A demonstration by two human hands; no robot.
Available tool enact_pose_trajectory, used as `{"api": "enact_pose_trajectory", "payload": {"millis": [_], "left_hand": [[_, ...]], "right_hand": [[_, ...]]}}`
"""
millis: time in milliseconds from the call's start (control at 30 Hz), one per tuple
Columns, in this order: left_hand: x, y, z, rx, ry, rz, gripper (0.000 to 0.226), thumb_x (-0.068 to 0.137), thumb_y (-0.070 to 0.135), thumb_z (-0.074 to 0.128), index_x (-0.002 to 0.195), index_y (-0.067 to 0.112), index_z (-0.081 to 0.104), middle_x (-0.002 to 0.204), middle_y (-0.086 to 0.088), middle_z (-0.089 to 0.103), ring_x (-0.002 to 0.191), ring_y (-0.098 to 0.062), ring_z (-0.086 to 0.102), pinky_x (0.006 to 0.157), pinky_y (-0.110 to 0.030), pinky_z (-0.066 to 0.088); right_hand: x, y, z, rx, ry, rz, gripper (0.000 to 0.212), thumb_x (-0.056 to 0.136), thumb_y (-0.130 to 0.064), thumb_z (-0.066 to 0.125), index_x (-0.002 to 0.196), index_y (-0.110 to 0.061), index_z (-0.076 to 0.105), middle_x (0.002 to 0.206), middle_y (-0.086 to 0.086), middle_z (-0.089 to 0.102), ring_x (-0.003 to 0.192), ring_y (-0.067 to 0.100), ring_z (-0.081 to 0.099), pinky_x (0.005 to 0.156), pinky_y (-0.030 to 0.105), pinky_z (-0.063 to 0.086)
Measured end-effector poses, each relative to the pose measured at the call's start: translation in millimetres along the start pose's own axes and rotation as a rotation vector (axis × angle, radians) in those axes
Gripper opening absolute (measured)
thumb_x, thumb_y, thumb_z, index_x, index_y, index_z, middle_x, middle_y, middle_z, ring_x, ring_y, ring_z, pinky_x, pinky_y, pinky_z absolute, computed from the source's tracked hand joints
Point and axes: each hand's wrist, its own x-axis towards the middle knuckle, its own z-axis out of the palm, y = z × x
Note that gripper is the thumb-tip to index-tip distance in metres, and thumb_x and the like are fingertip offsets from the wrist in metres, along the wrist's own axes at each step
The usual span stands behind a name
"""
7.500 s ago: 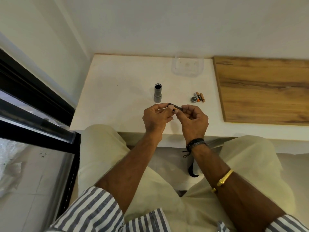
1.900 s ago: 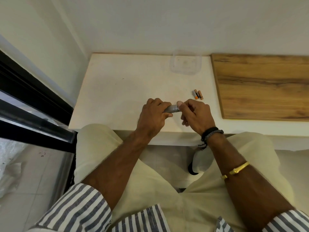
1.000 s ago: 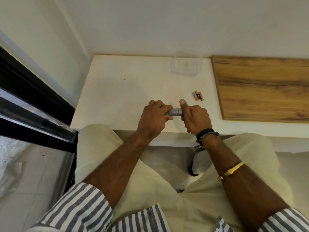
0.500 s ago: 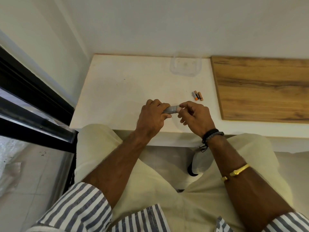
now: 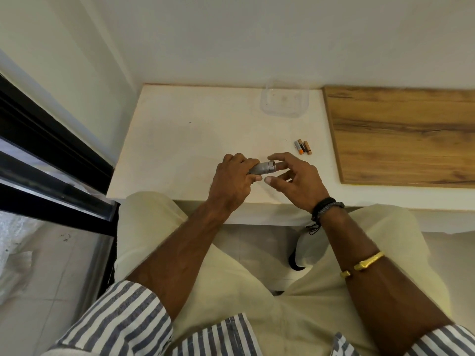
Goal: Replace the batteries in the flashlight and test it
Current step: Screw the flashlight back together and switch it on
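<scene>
A small grey flashlight (image 5: 262,168) lies level above the white table (image 5: 180,140), near its front edge, with its capped end pointing right. My left hand (image 5: 232,179) grips the flashlight's body, fingers wrapped over the top. My right hand (image 5: 295,181) sits just right of the capped end with fingers and thumb spread around it; a fingertip looks close to the cap, and contact is unclear. Three small batteries (image 5: 303,146) lie side by side on the table, to the right of and beyond my hands.
A clear plastic container (image 5: 284,101) stands at the back of the table near the wall. A wooden board (image 5: 403,134) covers the table's right part. A dark window frame (image 5: 51,160) runs along the left. My knees sit under the table's front edge.
The flashlight, standing open on the table with the loose cap beside the batteries, is now capped in my left hand. My right hand, gripping the cap end a second ago, has spread its fingers.
</scene>
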Motion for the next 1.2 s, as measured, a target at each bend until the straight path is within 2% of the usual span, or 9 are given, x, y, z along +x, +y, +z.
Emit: {"api": "enact_pose_trajectory", "payload": {"millis": [100,200,367,567,700,867,1000,1067,1200], "left_hand": [[-0.2,0.0,-0.2,-0.011,-0.022,0.008,0.034,0.096,0.03,0.06,0.127,0.016,0.062,0.111,-0.008,0.064,0.101,-0.024,0.049,0.084,-0.036,0.042],[-0.2,1.4,0.1,-0.02,-0.026,0.017,0.034,0.097,0.03,0.059,0.127,0.017,0.061,0.112,-0.007,0.064,0.1,-0.023,0.048,0.083,-0.034,0.041],[1.5,1.2,-1.2,0.011,-0.011,0.047,0.031,0.097,0.031,0.058,0.125,0.017,0.062,0.111,-0.006,0.065,0.1,-0.021,0.048,0.083,-0.031,0.038],[0.2,6.0,-0.2,0.065,0.036,0.09,0.034,0.098,0.033,0.057,0.127,0.018,0.061,0.114,-0.005,0.064,0.103,-0.023,0.049,0.086,-0.034,0.039],[1.8,3.5,1.0,0.021,-0.01,0.056,0.034,0.098,0.03,0.057,0.129,0.017,0.06,0.116,-0.007,0.064,0.104,-0.024,0.049,0.086,-0.033,0.039],[4.2,-0.4,-0.7,-0.172,-0.089,0.026,0.029,0.099,0.023,0.056,0.125,0.012,0.062,0.11,-0.01,0.066,0.1,-0.026,0.052,0.088,-0.041,0.045],[2.9,-0.9,-0.6,-0.321,-0.164,0.052,0.028,0.099,0.017,0.057,0.123,0.006,0.064,0.107,-0.013,0.069,0.095,-0.027,0.059,0.088,-0.042,0.049],[2.8,-0.1,-1.5,-0.378,-0.181,0.064,0.028,0.099,0.015,0.056,0.123,0.004,0.064,0.109,-0.014,0.07,0.096,-0.027,0.062,0.089,-0.039,0.051],[2.5,0.1,-3.1,-0.42,-0.203,0.097,0.027,0.098,0.011,0.056,0.123,0.002,0.062,0.11,-0.013,0.069,0.095,-0.022,0.062,0.086,-0.022,0.048]], "right_hand": [[-0.8,-0.7,-2.0,-0.047,0.056,-0.063,0.036,0.09,-0.018,0.076,0.124,-0.021,0.067,0.103,0.0,0.073,0.084,0.017,0.072,0.083,0.04,0.063],[-0.5,-1.5,-3.3,-0.042,0.072,-0.071,0.03,0.092,-0.015,0.074,0.122,-0.016,0.069,0.092,0.002,0.075,0.08,0.017,0.073,0.083,0.041,0.062],[-0.1,-3.2,-2.5,-0.15,0.091,-0.074,0.031,0.097,-0.038,0.064,0.107,-0.01,0.071,0.08,0.002,0.074,0.07,0.017,0.071,0.075,0.039,0.062],[0.3,-6.1,4.9,-0.18,0.161,0.079,0.065,0.102,-0.054,0.042,0.074,-0.002,0.069,0.067,0.019,0.068,0.063,0.036,0.063,0.069,0.05,0.057],[2.0,-7.2,9.9,-0.09,0.195,0.164,0.071,0.1,-0.062,0.04,0.071,-0.002,0.065,0.067,0.023,0.066,0.057,0.033,0.059,0.066,0.051,0.055],[0.0,-0.9,-2.0,-0.136,0.106,-0.077,0.043,0.094,-0.059,0.054,0.11,-0.02,0.063,0.087,-0.007,0.067,0.073,0.01,0.065,0.068,0.029,0.058],[0.6,3.7,-0.9,-0.29,0.129,-0.205,0.035,0.1,-0.049,0.053,0.103,-0.017,0.064,0.085,-0.005,0.063,0.073,0.016,0.06,0.067,0.035,0.056],[1.9,5.4,-0.4,-0.357,0.152,-0.21,0.036,0.1,-0.051,0.051,0.099,-0.017,0.062,0.081,-0.005,0.06,0.069,0.016,0.057,0.059,0.03,0.047],[1.2,4.5,0.9,-0.465,0.158,-0.191,0.047,0.099,-0.061,0.039,0.085,-0.019,0.054,0.07,-0.005,0.051,0.06,0.014,0.046,0.051,0.021,0.027]]}}
